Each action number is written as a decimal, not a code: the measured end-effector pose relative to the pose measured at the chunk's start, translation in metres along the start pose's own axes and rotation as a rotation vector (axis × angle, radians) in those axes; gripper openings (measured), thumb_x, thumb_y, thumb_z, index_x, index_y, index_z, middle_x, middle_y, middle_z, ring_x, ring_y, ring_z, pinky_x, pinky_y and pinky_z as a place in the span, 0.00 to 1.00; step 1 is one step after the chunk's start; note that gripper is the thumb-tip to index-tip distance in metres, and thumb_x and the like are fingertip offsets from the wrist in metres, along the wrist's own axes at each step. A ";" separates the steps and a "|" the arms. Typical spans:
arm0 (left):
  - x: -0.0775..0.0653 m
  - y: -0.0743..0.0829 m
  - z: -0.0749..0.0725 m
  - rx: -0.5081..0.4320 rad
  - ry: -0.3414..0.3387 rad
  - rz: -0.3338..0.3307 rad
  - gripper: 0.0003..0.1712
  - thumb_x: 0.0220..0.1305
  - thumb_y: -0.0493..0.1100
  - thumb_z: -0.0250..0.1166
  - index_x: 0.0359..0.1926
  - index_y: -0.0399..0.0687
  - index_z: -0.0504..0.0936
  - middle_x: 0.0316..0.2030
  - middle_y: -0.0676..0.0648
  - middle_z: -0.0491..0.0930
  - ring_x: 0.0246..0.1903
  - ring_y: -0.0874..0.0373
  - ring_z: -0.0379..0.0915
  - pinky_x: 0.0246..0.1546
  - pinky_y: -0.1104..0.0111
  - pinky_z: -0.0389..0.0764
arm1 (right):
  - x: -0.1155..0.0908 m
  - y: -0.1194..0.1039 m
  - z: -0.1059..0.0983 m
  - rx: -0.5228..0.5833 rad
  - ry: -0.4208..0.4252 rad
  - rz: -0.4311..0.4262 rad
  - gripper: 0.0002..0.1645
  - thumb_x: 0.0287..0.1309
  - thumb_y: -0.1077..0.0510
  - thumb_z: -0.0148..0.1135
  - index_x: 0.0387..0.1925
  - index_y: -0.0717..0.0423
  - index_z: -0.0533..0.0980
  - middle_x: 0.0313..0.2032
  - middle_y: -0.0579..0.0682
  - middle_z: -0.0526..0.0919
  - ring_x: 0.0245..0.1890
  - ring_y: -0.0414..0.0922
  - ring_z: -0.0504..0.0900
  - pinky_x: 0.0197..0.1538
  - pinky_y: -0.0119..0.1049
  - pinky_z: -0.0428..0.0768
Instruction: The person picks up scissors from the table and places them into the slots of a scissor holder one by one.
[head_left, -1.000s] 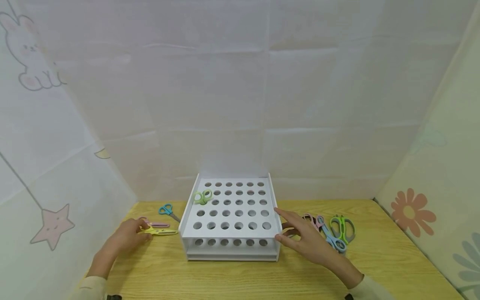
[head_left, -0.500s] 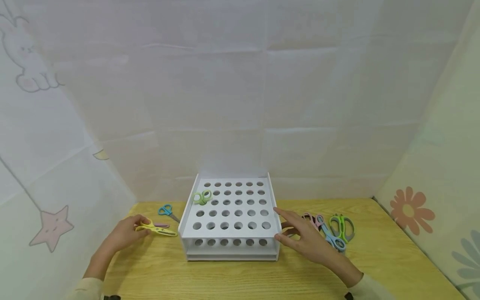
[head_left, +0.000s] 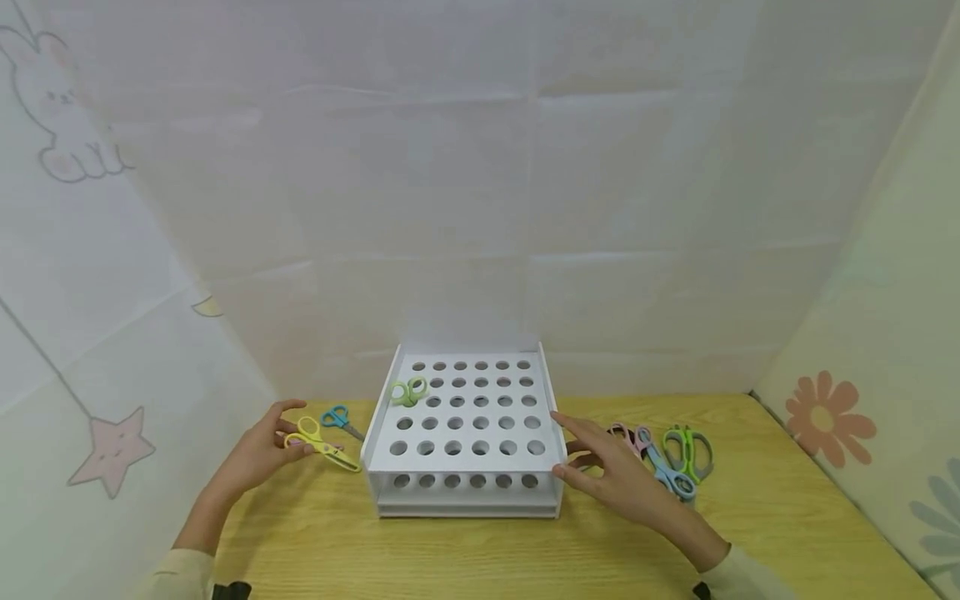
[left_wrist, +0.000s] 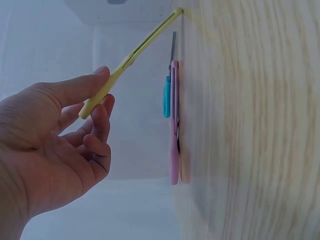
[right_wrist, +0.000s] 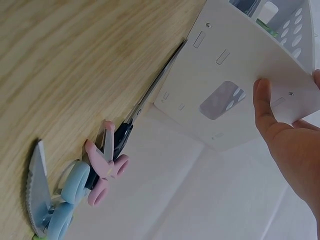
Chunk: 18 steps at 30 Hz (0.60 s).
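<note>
While left hand point(head_left: 258, 450) pinches yellow scissors point(left_wrist: 129, 61), spread right hand point(head_left: 621, 479) touches white rack point(head_left: 467, 435), green scissors point(head_left: 409, 399) slotted inside

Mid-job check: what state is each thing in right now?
Yellow scissors: tilted, handles raised
Left hand: pinching the yellow scissors
White rack: upright on the table
Right hand: touching the rack's side
Pale green scissors: handles up in the rack
Teal scissors: on table
Left pink scissors: on table
Black scissors: on table
Right pink scissors: overlapping black scissors
Light blue scissors: on table
Bright green scissors: on table
</note>
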<state>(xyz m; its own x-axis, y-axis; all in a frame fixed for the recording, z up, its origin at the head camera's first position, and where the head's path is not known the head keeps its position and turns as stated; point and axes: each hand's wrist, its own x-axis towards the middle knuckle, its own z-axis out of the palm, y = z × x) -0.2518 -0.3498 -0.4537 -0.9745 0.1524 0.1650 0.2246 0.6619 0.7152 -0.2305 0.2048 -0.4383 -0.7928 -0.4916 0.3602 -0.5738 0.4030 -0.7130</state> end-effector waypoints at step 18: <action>0.002 0.014 0.000 -0.082 0.023 -0.056 0.30 0.71 0.51 0.67 0.66 0.38 0.75 0.56 0.37 0.78 0.44 0.51 0.78 0.43 0.52 0.81 | 0.000 -0.002 -0.001 -0.006 0.005 -0.014 0.43 0.66 0.50 0.69 0.77 0.52 0.62 0.69 0.57 0.70 0.51 0.45 0.83 0.47 0.44 0.85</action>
<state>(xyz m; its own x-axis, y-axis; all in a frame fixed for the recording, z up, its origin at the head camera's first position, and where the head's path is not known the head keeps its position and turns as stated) -0.2501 -0.3405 -0.4432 -0.9854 0.0995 0.1380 0.1700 0.6061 0.7770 -0.2297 0.2052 -0.4366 -0.7858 -0.4932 0.3732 -0.5861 0.4009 -0.7041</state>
